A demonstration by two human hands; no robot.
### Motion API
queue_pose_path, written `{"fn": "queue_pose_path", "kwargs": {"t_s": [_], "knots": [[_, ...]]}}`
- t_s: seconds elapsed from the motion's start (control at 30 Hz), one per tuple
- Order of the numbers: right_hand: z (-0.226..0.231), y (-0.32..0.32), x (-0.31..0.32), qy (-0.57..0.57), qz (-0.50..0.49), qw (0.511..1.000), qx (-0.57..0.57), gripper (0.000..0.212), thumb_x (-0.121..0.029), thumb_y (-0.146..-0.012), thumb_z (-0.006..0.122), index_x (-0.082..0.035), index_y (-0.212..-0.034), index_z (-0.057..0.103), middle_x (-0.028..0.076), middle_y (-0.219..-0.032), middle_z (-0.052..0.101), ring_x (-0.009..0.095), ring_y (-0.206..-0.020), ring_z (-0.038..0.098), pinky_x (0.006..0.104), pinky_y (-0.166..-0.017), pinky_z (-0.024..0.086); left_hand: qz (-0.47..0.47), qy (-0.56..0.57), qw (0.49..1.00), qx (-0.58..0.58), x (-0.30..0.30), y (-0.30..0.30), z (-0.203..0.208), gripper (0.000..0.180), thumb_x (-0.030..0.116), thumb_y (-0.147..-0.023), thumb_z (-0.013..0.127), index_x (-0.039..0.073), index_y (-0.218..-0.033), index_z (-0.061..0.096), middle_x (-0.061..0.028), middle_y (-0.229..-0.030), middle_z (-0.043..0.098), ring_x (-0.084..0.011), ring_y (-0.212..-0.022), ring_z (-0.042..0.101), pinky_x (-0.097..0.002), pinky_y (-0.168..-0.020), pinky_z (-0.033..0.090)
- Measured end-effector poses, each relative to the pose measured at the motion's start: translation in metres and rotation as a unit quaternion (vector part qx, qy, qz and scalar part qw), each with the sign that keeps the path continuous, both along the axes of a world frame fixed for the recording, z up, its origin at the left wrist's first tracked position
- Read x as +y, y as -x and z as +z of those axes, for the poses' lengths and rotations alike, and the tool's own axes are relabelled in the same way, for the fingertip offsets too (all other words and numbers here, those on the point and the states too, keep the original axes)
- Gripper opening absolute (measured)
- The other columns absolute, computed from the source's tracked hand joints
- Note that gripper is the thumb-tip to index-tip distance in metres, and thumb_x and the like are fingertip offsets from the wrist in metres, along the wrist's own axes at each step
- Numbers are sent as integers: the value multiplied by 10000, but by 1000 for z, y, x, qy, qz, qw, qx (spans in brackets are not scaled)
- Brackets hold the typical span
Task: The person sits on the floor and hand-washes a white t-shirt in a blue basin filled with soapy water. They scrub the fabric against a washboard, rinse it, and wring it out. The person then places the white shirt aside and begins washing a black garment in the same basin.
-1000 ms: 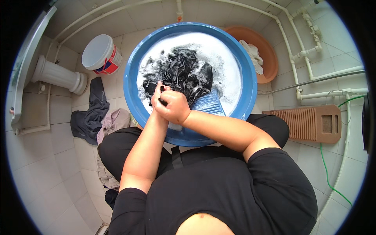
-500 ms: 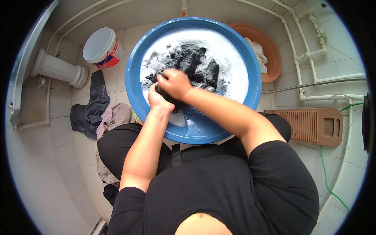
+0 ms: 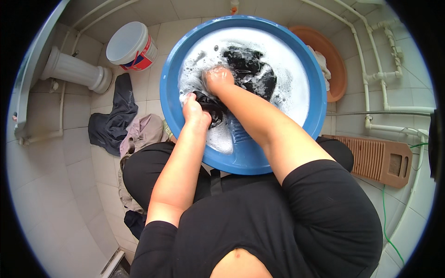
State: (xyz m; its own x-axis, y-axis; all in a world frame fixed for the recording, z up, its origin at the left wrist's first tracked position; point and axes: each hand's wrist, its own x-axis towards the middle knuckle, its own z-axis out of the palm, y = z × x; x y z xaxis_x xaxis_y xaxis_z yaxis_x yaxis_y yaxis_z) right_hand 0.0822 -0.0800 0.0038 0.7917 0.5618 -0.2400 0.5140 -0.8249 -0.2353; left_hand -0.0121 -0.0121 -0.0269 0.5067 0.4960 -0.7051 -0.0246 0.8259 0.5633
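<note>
In front of me a big round blue basin (image 3: 317, 92) holds soapy water thick with white foam. My left hand (image 3: 196, 112) is closed on a wet black garment (image 3: 216, 105) at the basin's near left side. My right hand (image 3: 219, 80) dips into the foam just beyond it, with splashing water over its knuckles; its fingers are hidden. More black cloth (image 3: 250, 69) floats among the suds, farther back and to the right. Whether it belongs to the same garment is not clear. Moulded ridges (image 3: 240, 134) show on the basin's near inner slope.
A white bucket (image 3: 126, 44) stands at the back left, beside a white pedestal (image 3: 76, 72). Dark trousers (image 3: 113, 118) and pinkish clothes (image 3: 143, 132) lie on the left floor. An orange basin (image 3: 337, 74) with white cloth sits behind right; a brown washboard (image 3: 375, 157) lies right.
My right hand has gone from over the left hand to farther forward, down into the foam. More of the black garment shows by my left hand. The whole view has shifted slightly.
</note>
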Motion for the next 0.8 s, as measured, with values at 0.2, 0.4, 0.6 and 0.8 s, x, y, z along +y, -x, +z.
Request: {"fn": "queue_pose_path", "kwargs": {"t_s": [0.2,0.4,0.6,0.8], "knots": [[12,30,-38,-522,-102,829,172,202,-178,-751,572,-15,-870,587,93,-895,600,167,-866,567,295,-789,442,-68,93,989,-95,-9,-3,44,377,301,-917,308,24,-1068,516,-142,-1072,576,-290,-986,556,-411,-905,420],[61,117,-57,-556,-85,825,52,158,-117,-713,633,-47,-811,531,95,-712,568,182,-631,558,295,-589,441,-211,102,957,-168,-9,10,6,305,381,-886,477,83,-867,538,-43,-710,522,-184,-667,523,-324,-635,450],[49,83,-75,-519,-293,801,67,269,-224,-774,589,0,-641,523,173,-629,541,214,-534,506,338,-526,415,-191,55,978,-58,-73,26,87,294,296,-885,477,46,-1029,536,-104,-1008,578,-245,-963,563,-379,-860,447],[61,115,-71,-529,-141,837,-1,216,-249,-734,562,-46,-660,569,162,-693,574,353,-657,563,401,-562,452,-203,121,965,-114,-51,28,38,255,349,-878,481,107,-803,513,-57,-801,536,-189,-781,547,-362,-732,462]]}}
